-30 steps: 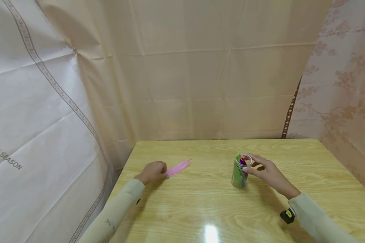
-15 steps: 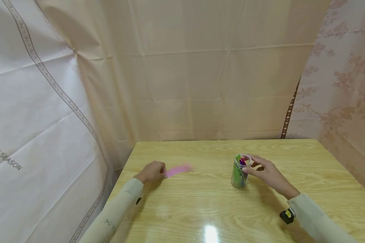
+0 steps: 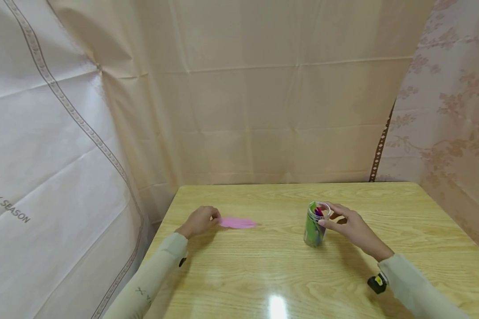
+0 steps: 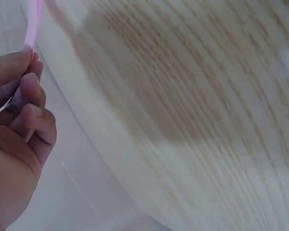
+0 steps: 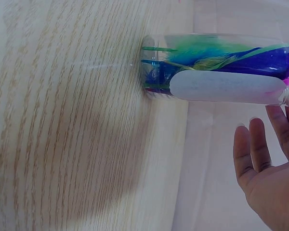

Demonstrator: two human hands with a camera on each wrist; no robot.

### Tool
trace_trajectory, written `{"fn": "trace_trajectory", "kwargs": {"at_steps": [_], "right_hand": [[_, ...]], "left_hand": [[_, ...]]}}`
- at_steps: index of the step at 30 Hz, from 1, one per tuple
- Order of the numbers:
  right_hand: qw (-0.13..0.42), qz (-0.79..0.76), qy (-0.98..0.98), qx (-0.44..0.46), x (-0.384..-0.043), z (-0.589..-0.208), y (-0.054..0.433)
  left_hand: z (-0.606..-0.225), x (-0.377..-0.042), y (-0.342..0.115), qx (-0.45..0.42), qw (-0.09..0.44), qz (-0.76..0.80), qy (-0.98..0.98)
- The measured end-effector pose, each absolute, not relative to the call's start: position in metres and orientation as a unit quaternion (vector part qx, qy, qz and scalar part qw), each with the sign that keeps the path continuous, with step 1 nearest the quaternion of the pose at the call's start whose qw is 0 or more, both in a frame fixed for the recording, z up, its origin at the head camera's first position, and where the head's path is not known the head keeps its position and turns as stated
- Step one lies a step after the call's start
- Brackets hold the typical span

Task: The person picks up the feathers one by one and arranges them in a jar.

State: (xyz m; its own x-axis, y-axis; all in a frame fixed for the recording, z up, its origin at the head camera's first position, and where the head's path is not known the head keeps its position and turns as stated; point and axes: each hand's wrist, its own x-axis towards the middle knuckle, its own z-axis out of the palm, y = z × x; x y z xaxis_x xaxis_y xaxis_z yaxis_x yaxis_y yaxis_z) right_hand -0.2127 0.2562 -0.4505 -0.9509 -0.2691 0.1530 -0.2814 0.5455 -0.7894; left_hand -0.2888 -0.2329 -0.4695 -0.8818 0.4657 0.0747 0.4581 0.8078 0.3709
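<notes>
Between thumb and fingertips my left hand (image 3: 201, 220) pinches one end of a pink feather (image 3: 237, 223). The feather stretches to the right over the left part of the table, its thin quill pointing toward the jar. In the left wrist view only a narrow strip of the feather (image 4: 33, 21) shows above the fingertips. A clear lidless jar (image 3: 313, 230) stands upright on the table, with green, blue and purple feathers inside. My right hand (image 3: 354, 228) grips its rim from the right. The right wrist view shows a white label (image 5: 226, 86) on the jar's side.
The wood-grain table (image 3: 263, 261) reaches back to a beige hanging cloth (image 3: 239, 110). A white printed cloth (image 3: 64, 177) hangs at the left, a floral one (image 3: 455, 110) at the right. A small black device (image 3: 377, 284) is on the right wrist.
The pink feather has swung from slanting up and right to pointing almost straight right. My left hand has risen slightly. The right hand and jar have stayed in place.
</notes>
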Motion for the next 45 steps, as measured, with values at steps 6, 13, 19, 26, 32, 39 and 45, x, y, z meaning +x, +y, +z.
{"fn": "trace_trajectory", "kwargs": {"at_steps": [6, 13, 19, 26, 32, 39, 45], "right_hand": [[0.006, 0.451, -0.879, 0.156, -0.213, -0.450, 0.257], [0.007, 0.451, -0.878, 0.159, -0.213, -0.451, 0.258], [0.009, 0.450, -0.878, 0.161, -0.214, -0.451, 0.258], [0.006, 0.449, -0.879, 0.158, -0.214, -0.451, 0.257], [0.007, 0.448, -0.879, 0.160, -0.214, -0.451, 0.257], [0.003, 0.453, -0.877, 0.159, -0.213, -0.450, 0.258], [0.003, 0.455, -0.876, 0.159, -0.213, -0.452, 0.258]], "left_hand": [[-0.465, -0.289, -0.230, 0.237, -0.004, 0.221, 0.946], [-0.457, -0.288, -0.226, 0.239, -0.021, 0.245, 0.939], [-0.452, -0.289, -0.223, 0.242, -0.038, 0.252, 0.936], [-0.448, -0.290, -0.221, 0.248, -0.058, 0.245, 0.935], [-0.443, -0.290, -0.218, 0.249, -0.073, 0.247, 0.934], [-0.440, -0.294, -0.216, 0.246, -0.079, 0.244, 0.935], [-0.435, -0.294, -0.213, 0.257, -0.089, 0.256, 0.928]]}}
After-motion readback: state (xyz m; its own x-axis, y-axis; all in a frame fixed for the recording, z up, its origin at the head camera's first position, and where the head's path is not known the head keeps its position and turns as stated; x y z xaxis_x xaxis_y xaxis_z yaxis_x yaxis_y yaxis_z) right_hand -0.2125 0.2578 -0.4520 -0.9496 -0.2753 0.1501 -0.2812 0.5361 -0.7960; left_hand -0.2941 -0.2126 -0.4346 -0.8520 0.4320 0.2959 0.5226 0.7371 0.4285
